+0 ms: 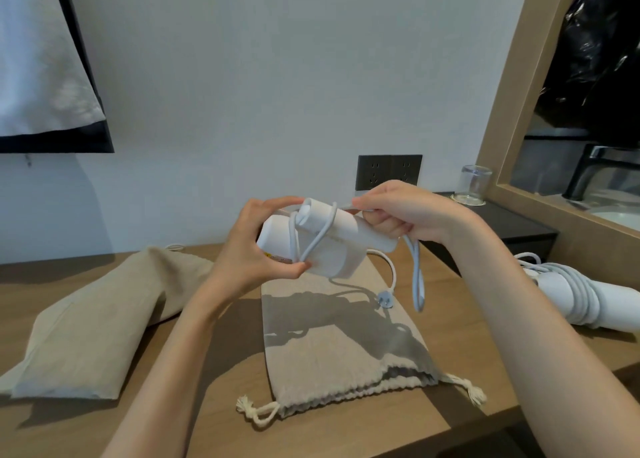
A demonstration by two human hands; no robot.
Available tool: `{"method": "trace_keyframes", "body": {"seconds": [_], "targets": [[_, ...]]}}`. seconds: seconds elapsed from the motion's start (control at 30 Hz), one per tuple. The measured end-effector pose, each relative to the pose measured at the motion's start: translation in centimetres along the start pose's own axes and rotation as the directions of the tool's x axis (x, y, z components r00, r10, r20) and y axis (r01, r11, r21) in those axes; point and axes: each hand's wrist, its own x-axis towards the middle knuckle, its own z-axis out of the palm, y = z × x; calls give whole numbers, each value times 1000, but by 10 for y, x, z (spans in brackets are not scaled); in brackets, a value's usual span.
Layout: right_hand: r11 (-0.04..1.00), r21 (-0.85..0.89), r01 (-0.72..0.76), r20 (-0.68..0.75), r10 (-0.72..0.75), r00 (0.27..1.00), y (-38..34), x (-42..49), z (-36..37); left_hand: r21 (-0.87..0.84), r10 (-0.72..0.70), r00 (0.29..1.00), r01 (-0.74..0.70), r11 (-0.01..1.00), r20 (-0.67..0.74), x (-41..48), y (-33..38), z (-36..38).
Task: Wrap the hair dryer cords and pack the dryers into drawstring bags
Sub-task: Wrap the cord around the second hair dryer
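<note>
I hold a white hair dryer (341,246) above the wooden table, its handle folded against the body. My left hand (254,250) grips the dryer's barrel end. My right hand (398,212) pinches its grey-white cord (417,277), which loops around the handle and hangs down in a bend; the plug (385,300) rests on a beige drawstring bag (332,350) lying flat below, its opening toward me. A second beige bag (97,322) lies at the left. A second white dryer (588,300) with its cord wound around it lies at the right.
A dark double wall socket (389,172) sits behind my hands. An upturned glass (474,184) stands on a dark shelf (519,229) at the right, beside a wood-framed mirror (519,111). The table's front edge (450,433) runs near my forearms.
</note>
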Motion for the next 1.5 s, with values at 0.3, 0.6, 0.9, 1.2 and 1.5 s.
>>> {"method": "trace_keyframes", "body": {"seconds": [0.3,0.6,0.9,1.2,1.5], "targets": [[965,-216,150,-97,-174,980,-20,-10,21,185,78,983,-47,982,-166,3,-4,-1],[866,-368,339,-214,-434,875,-7,-5,53,210,19,937,58,976,-349,3,-7,0],[811,-311,495,-224,-568,792,12,8,79,-94,-154,863,124,988,-482,5,1,11],[832,-178,526,-108,-548,830,38,10,87,-521,-448,802,205,828,-396,6,16,16],[794,-313,521,-146,-583,799,72,14,89,-813,-685,712,304,496,-151,9,14,20]]}}
